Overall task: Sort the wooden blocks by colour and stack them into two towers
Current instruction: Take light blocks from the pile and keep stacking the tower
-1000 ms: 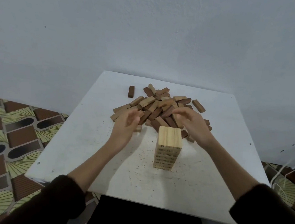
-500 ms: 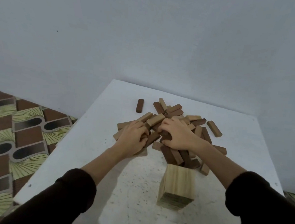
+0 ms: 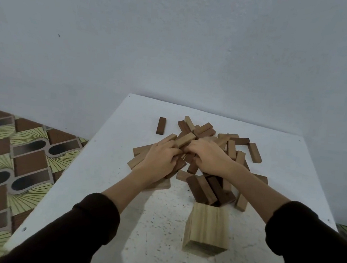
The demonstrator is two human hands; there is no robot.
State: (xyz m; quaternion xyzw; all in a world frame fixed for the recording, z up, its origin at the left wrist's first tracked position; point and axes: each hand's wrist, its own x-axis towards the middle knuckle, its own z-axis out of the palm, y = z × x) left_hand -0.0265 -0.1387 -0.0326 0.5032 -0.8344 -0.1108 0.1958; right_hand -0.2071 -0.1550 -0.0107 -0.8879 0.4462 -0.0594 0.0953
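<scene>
A loose pile of light and dark wooden blocks [image 3: 233,149] lies on the far half of the white table [image 3: 94,166]. A short tower of light blocks [image 3: 207,228] stands near the front, right of centre. My left hand [image 3: 159,161] rests on the pile's left side and my right hand [image 3: 210,159] on its middle. Both have their fingers curled down among the blocks, and the fingertips nearly meet. A light block [image 3: 185,139] juts out just beyond my left fingers. What each hand holds is hidden.
One dark block [image 3: 161,125] lies apart at the pile's far left. Dark blocks [image 3: 207,190] crowd close behind the tower. A plain wall rises right behind the table. Patterned floor [image 3: 8,159] shows beyond the left edge.
A second ago both hands hovered open above the pile's near edge. They have since dropped onto the pile with fingers curled in, and have barely moved over the last half second.
</scene>
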